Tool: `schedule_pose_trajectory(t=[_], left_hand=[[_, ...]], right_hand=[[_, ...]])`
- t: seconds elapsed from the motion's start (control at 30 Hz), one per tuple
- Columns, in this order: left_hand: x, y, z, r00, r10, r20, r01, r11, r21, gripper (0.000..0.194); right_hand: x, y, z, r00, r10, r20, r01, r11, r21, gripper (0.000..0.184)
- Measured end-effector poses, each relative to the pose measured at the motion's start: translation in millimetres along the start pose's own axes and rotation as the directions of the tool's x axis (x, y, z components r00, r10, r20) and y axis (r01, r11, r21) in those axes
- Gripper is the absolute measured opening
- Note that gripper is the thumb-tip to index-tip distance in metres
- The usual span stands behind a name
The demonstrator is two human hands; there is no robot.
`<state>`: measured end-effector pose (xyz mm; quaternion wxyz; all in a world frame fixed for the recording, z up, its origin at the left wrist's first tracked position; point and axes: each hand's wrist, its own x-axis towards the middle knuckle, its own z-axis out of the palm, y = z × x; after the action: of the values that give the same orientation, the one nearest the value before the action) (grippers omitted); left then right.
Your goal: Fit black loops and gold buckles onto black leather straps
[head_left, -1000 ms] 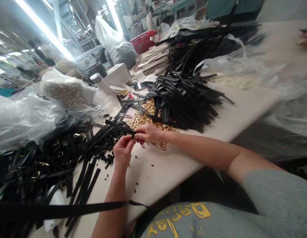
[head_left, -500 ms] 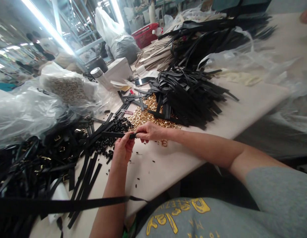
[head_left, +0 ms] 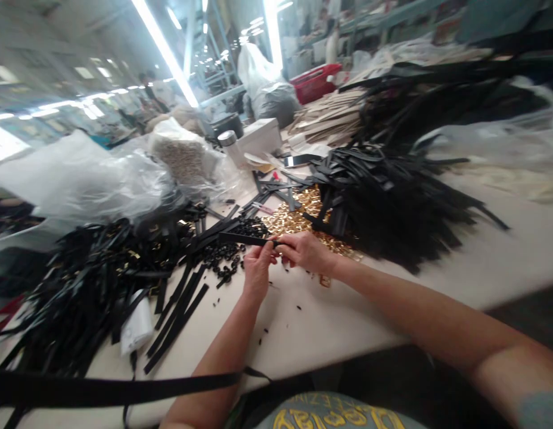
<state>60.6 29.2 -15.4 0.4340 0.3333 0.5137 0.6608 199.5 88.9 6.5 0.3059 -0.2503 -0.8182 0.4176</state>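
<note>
A black strap (head_left: 241, 239) is held between my two hands above the table, its free end pointing left. My left hand (head_left: 257, 266) pinches it near its right end. Close beside it, my right hand (head_left: 303, 253) grips the same end with closed fingers. Whether a buckle or loop sits on that end is hidden by the fingers. Just behind my hands lie a heap of gold buckles (head_left: 294, 215) and a pile of small black loops (head_left: 223, 253).
A big stack of black straps (head_left: 392, 202) spreads at right. Black straps with gold buckles (head_left: 102, 268) are heaped at left, near a white device with a cord (head_left: 137, 325). Behind stand a plastic bag (head_left: 182, 155), a silver-lidded bottle (head_left: 230, 146) and a red basket (head_left: 314, 82).
The view has swung left, so everything sits further right in the picture. Both hands keep hold of the strap in nearly the same pose.
</note>
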Motion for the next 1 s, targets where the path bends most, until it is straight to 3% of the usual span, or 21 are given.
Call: schedule_pose_trajectory(t=[0.13,0.3,0.47,0.63,0.77,0.87,0.93,1.0], left_hand=[[2,4,-0.5,0.996,0.038,0.086,-0.045,0.996,0.079,0.04],[2,11,-4.2,0.986,0.094,0.135,-0.107,0.99,0.093,0.03],[-6,14,-3.4,0.983,0.058,0.175,-0.066,0.997,0.044,0.032],[-8,14,3.2,0.99,0.065,0.124,-0.063,0.998,-0.021,0.042],[-5,16,0.4,0.987,0.159,-0.035,-0.157,0.986,0.054,0.028],[3,24,-23.0,0.977,0.147,-0.155,-0.14,0.989,0.054,0.025],[15,35,-53.2,0.963,0.142,-0.228,-0.142,0.99,0.019,0.029],[31,53,-93.3,0.923,0.132,-0.362,-0.15,0.988,-0.022,0.031]], right_hand=[[0,1,0,0.995,0.076,0.058,-0.085,0.979,0.186,0.032],[4,8,1,0.993,0.103,0.051,-0.111,0.972,0.208,0.036],[1,6,2,0.993,0.116,0.026,-0.119,0.96,0.253,0.047],[1,10,5,0.992,0.121,0.02,-0.122,0.948,0.295,0.046],[1,11,0,0.997,0.048,-0.051,-0.044,0.995,0.091,0.037],[2,12,-10,0.981,-0.094,-0.169,0.065,0.983,-0.17,0.033],[3,15,-18,0.964,-0.168,-0.208,0.101,0.948,-0.301,0.033],[5,19,-24,0.956,-0.195,-0.221,0.099,0.919,-0.383,0.033]])
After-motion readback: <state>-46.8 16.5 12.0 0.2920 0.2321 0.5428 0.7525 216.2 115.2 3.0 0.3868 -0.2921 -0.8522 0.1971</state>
